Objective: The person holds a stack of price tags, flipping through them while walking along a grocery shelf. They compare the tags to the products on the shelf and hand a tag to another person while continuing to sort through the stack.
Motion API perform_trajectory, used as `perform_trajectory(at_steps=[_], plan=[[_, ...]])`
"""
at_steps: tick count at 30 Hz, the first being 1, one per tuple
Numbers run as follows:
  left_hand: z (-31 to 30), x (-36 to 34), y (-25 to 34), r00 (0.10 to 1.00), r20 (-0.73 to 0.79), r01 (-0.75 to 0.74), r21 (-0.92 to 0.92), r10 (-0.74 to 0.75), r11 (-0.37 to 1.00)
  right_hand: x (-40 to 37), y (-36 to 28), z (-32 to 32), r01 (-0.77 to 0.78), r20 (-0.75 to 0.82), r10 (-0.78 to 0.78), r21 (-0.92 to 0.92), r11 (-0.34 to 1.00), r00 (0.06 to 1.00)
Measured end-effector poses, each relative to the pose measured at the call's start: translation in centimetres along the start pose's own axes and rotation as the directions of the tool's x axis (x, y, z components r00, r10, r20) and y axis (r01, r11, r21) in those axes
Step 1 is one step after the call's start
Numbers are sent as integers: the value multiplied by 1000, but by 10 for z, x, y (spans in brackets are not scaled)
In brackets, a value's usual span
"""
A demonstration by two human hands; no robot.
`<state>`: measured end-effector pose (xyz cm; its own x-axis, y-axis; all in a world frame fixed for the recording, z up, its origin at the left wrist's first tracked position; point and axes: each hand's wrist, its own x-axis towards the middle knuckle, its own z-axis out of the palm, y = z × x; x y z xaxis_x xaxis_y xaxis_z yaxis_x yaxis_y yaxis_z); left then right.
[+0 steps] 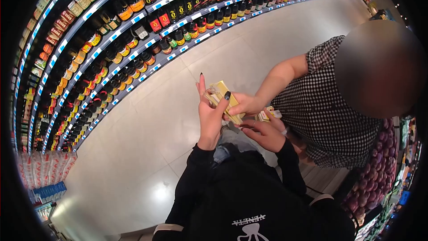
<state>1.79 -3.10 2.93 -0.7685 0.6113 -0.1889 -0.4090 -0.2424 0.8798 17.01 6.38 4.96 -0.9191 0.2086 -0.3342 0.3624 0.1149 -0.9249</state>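
My left hand (211, 117), with dark nails, grips several flat yellow packets (228, 97), its thumb across their face and one finger stretched out beyond them. A person in a black-and-white checked shirt (318, 87) reaches in from the right, and that person's hand (246, 104) also holds the packets at their right side. Just below, my right hand (266, 135) is open, its fingers stretched toward the packets' lower end. Behind it are small white-and-yellow boxes (269, 114) close to the person's body, partly hidden by my hand.
Long shelves (147, 42) of bottles and jars with price tags curve along the left and top. Pale floor tiles (138, 125) lie between. At right is a heap of purple-red produce (372, 178). Red-and-white packages (47, 168) stand at the lower left.
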Motion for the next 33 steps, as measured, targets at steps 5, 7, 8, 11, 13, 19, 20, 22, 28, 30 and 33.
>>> perform_trajectory(at_steps=[5,7,8,11,13,19,20,22,28,30,33], plan=[[-9,-25,22,1000,0,-4,-134,4,991,-12,-51,-11,47,110,-13,-320,946,994],[-9,-38,37,999,-6,40,-153,-41,987,-14,-62,-12,55,144,-10,-312,949,989],[-9,-43,43,996,-4,84,-174,-86,981,-15,-66,-13,60,172,-7,-306,950,985],[-12,-52,52,995,-50,65,-275,-82,959,-16,-73,-12,218,209,-163,-274,937,964],[-20,-56,51,997,-70,17,-311,-41,950,-19,-87,-13,227,224,-170,-261,938,960],[-33,-83,62,991,-125,-90,-280,57,956,-23,-104,8,172,16,-172,-19,985,985],[-32,-88,61,988,-138,-102,-301,62,948,-17,-106,16,322,-89,-318,27,946,944],[-39,-83,61,993,-13,-113,-338,115,934,-7,-108,31,387,-56,-389,-46,921,920],[-49,-114,55,999,-35,3,-579,-29,816,-3,-91,83,373,-37,-378,-93,923,925],[-55,-122,47,995,28,-71,-467,95,881,-6,-78,95,270,-34,-269,5,963,962],[-65,-129,43,993,59,-68,-409,101,910,-11,-61,103,220,13,-227,203,954,974]])
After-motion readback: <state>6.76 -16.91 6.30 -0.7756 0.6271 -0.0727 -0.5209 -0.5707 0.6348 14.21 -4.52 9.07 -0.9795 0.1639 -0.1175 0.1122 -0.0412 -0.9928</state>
